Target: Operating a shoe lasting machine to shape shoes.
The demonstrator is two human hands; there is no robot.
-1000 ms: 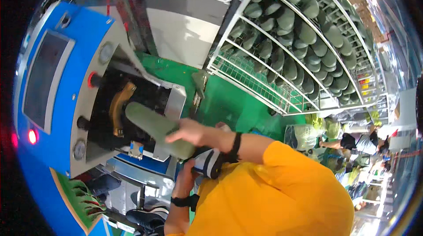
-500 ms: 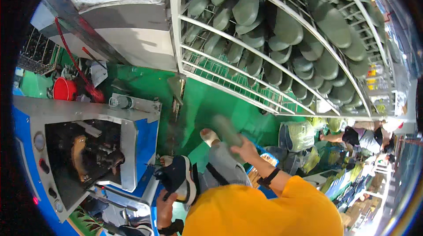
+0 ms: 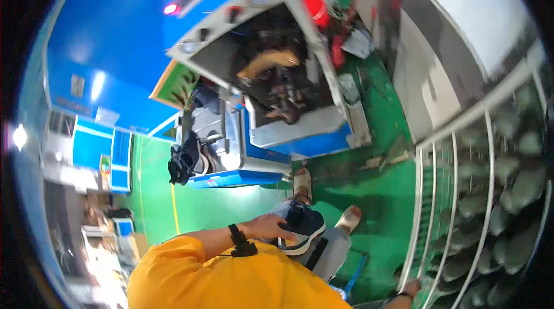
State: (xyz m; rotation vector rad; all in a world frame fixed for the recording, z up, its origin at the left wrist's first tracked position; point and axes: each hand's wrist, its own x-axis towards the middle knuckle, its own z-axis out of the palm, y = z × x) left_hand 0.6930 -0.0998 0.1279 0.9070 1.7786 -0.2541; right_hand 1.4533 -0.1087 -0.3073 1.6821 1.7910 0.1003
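Observation:
My left hand is closed around a dark navy shoe with a white sole, held over my lap. My right hand reaches to the lower right, at the rails of a white wire rack. Its fingers are blurred, and whether anything is in them cannot be seen. On the rack sit many grey-green shoe lasts. Ahead stands a machine with a grey frame and an open dark cavity, where a curved tan part shows. More dark shoes rest on a blue-sided stand to the left.
Behind the machine are a red bucket and a red brush. A white and grey wall panel stands at the back right. A blue frame is on the green floor beside my right leg.
My view has swung left, bringing the machine to the middle and the rack to the right. The right hand, which held a green shoe last, is now at the rack. The shoe stays in my left hand.

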